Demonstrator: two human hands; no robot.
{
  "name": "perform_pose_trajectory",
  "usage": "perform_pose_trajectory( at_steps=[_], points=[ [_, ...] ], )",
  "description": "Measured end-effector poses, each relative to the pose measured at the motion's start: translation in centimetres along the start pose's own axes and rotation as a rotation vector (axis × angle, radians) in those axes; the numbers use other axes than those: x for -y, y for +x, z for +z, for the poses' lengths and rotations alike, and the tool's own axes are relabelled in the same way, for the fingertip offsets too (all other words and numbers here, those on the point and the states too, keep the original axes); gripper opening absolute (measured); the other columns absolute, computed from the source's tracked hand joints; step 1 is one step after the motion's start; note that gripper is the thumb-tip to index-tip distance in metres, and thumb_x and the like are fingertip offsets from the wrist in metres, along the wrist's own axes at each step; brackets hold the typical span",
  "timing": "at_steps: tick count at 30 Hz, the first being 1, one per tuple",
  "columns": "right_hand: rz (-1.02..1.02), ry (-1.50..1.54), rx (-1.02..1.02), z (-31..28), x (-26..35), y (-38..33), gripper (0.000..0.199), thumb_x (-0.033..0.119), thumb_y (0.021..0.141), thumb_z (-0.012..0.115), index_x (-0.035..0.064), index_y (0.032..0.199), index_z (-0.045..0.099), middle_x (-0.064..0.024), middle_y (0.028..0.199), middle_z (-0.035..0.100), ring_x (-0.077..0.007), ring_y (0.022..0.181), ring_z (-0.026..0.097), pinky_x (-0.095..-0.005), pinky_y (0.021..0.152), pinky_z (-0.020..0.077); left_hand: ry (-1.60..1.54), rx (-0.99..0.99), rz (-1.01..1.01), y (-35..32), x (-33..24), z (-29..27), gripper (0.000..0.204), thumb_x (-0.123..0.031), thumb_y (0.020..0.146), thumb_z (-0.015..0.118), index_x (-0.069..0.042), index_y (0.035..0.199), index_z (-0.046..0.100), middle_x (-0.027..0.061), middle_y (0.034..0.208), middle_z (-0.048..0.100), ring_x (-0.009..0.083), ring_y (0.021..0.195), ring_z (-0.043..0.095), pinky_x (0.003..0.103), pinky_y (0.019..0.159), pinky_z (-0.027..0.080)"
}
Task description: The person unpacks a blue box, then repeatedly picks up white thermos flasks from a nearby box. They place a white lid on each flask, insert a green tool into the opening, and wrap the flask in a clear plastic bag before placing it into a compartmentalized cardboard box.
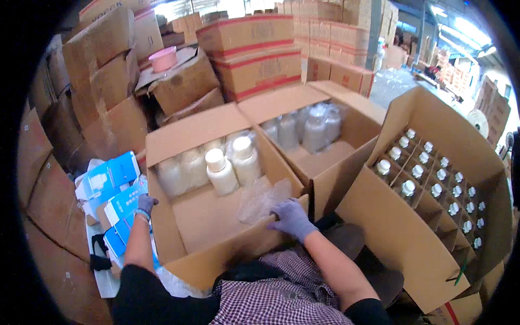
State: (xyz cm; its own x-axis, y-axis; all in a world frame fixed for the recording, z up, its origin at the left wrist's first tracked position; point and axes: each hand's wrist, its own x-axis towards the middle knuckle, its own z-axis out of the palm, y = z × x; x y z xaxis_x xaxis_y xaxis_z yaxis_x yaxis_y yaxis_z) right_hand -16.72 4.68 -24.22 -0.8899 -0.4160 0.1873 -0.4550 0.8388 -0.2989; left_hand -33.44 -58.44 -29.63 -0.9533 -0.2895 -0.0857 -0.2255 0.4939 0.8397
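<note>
An open cardboard box (211, 233) stands right before me, with several white plastic bottles (221, 172) grouped along its far side. Crumpled clear plastic film (264, 201) lies in its right part. My right hand (293, 218), in a grey-purple glove, is closed over the near right rim of this box. My left hand (147, 205), gloved alike, is closed at the box's left rim, its thumb toward the inside; its other fingers are partly hidden. Blue-and-white folded cartons (122, 203) lie just outside that side, beside my left hand.
Adjoining on the right is another open box (336, 149) with several bagged bottles. Farther right, a tilted divided carton (401, 227) holds rows of white-capped bottles. Stacked cartons (254, 65) rise behind; a pink tub (163, 59) sits on a worn box. Brown cartons (49, 206) line the left.
</note>
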Motion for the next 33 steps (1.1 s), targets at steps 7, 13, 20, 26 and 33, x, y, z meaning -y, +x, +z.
perform_pose_trajectory(
  at_steps=[7,13,20,26,33],
  points=[
    [0.049,0.02,-0.058,3.0,4.0,-13.7,0.034,0.031,0.071,0.08,0.0189,0.1,0.068,-0.0028,0.098,0.066,-0.0265,0.099,0.061,-0.0446,0.094,0.0434,-0.184,-0.205,0.183,-23.7,-5.7,-1.1,0.046,-0.001,0.075,0.062,0.006,0.12,0.065,0.0127,0.111,0.071,0.0205,0.094,0.067,0.034,0.081,0.056],
    [-0.003,0.011,-0.071,0.3,3.6,-8.1,0.034,0.033,0.07,0.08,0.0198,0.1,0.07,-0.002,0.099,0.066,-0.0251,0.1,0.059,-0.0448,0.096,0.0419,0.207,-0.122,0.122,-15.4,-3.0,-1.6,0.047,-0.003,0.075,0.063,0.005,0.122,0.064,0.0102,0.112,0.071,0.0185,0.091,0.066,0.031,0.077,0.054],
    [0.01,0.022,-0.008,0.0,2.2,-5.5,0.031,0.037,0.069,0.081,0.0197,0.094,0.071,-0.0026,0.093,0.066,-0.0256,0.099,0.06,-0.0435,0.096,0.0418,-0.095,-0.059,0.078,-13.9,-4.0,-1.4,0.044,-0.005,0.078,0.063,0.003,0.122,0.067,0.009,0.109,0.071,0.021,0.093,0.065,0.033,0.082,0.053],
    [0.061,0.037,0.001,-1.6,-0.9,0.2,0.036,0.041,0.068,0.082,0.0199,0.094,0.07,-0.0044,0.097,0.066,-0.0277,0.104,0.061,-0.0435,0.1,0.0411,0.246,-0.099,0.174,-9.1,-4.4,-3.2,0.045,-0.011,0.082,0.07,0.001,0.125,0.064,0.0113,0.111,0.071,0.0215,0.095,0.066,0.035,0.084,0.053],
    [0.042,0.111,-0.189,-1.1,-1.7,-2.5,0.045,0.039,0.066,0.083,0.0184,0.104,0.072,-0.0069,0.101,0.064,-0.03,0.115,0.056,-0.0491,0.117,0.0298,0.397,-0.15,0.981,-13.3,-23.5,10.9,0.046,-0.025,0.087,0.073,-0.001,0.125,0.064,0.0192,0.122,0.065,0.0336,0.11,0.064,0.042,0.093,0.051]
  ],
)
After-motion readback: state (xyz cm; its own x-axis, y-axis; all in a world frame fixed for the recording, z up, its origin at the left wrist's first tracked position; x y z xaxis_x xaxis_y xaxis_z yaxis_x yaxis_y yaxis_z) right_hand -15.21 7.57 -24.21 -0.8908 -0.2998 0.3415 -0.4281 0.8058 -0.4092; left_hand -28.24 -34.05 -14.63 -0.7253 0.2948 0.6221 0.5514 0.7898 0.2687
